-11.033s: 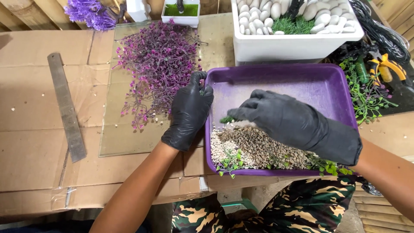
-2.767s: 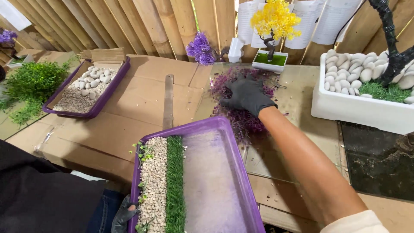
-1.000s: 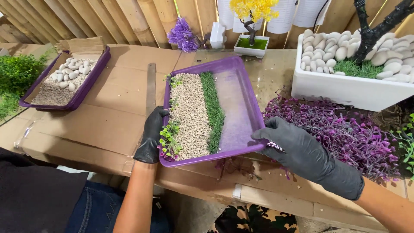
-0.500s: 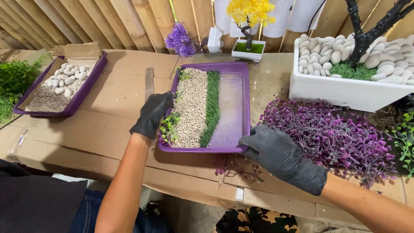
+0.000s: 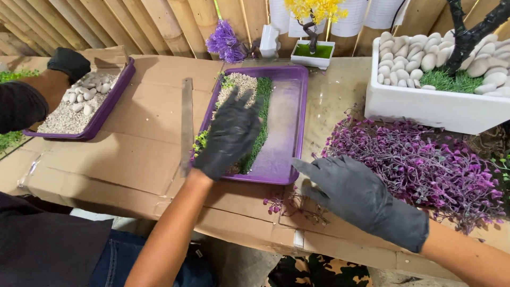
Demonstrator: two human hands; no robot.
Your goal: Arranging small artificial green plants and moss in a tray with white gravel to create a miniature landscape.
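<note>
Black-gloved left hand lies flat, fingers spread, on the gravel in the purple tray at twelve o'clock; press evenly, sparing the grass strip. Right hand, open and empty, rests at four o'clock beside purple foliage.

two purple trays, one white planter, three gloved hands
</note>
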